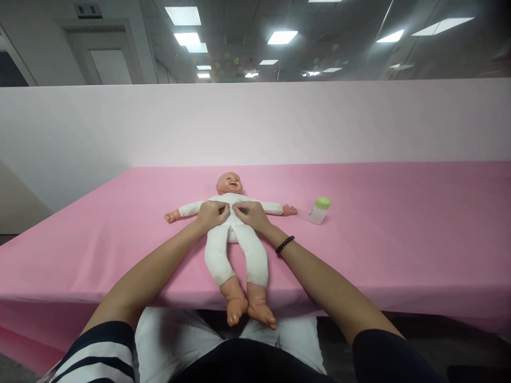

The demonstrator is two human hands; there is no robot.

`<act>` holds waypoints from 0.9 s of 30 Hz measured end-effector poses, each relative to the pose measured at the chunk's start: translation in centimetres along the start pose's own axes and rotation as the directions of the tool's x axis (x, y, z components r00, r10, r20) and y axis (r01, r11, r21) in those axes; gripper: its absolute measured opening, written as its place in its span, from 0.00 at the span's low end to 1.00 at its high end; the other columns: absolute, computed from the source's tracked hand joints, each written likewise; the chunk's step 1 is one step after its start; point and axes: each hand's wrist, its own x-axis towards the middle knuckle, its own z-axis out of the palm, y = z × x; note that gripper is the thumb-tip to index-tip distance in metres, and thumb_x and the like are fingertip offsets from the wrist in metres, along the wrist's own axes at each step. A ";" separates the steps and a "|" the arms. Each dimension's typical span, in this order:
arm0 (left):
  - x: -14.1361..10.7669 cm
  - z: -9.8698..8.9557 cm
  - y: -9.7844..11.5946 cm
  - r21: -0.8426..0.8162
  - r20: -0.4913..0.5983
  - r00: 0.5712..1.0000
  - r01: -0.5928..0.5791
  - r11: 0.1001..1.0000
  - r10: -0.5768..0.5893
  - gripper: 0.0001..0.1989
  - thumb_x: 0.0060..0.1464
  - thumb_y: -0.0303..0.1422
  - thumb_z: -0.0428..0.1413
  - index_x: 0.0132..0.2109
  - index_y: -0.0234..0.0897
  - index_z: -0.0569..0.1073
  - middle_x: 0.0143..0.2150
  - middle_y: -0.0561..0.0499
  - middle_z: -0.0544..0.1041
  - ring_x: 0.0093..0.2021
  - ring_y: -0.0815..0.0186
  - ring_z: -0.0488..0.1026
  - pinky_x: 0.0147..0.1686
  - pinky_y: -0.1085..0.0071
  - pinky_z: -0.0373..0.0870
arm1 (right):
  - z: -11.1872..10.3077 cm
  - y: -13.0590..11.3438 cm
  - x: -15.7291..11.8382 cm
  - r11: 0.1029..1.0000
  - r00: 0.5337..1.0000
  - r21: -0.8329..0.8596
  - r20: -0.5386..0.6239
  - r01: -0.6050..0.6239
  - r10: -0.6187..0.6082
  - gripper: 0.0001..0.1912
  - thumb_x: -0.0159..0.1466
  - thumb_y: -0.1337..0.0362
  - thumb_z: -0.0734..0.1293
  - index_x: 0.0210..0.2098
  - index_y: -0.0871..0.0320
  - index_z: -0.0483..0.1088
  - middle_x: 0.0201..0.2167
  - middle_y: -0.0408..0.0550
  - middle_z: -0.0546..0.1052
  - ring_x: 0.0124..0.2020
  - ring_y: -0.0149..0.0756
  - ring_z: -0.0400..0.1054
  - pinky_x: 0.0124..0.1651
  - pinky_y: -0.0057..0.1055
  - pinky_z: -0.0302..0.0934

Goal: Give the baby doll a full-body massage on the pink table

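Pink cloth covers the table (72,255), with a wide open stretch left of the baby doll (235,250), which lies on its back, head toward the far white partition (255,125) and well short of it. Its feet hang past the table's front edge. The left hand (211,215) sits on the chest of the doll's white bodysuit (217,250), fingers curled in, almost closed. The right hand (250,215) mirrors it just beside, with a beaded bracelet (285,244) on its wrist; whether either hand grips the cloth cannot be told. Beyond the doll's outstretched arm stands a green-capped plastic bottle (319,211), upright, with open cloth running to the right.
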 end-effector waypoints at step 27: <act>0.7 -0.6 0.3 0.132 0.225 0.944 0.215 0.968 -0.241 0.26 0.67 0.45 0.47 0.59 0.30 0.74 0.65 0.31 0.74 0.66 0.44 0.71 0.60 0.55 0.68 | -0.4 -0.6 0.5 0.902 0.886 -0.289 0.247 -0.319 0.393 0.40 0.75 0.45 0.58 0.76 0.66 0.53 0.77 0.60 0.53 0.79 0.48 0.43 0.79 0.45 0.39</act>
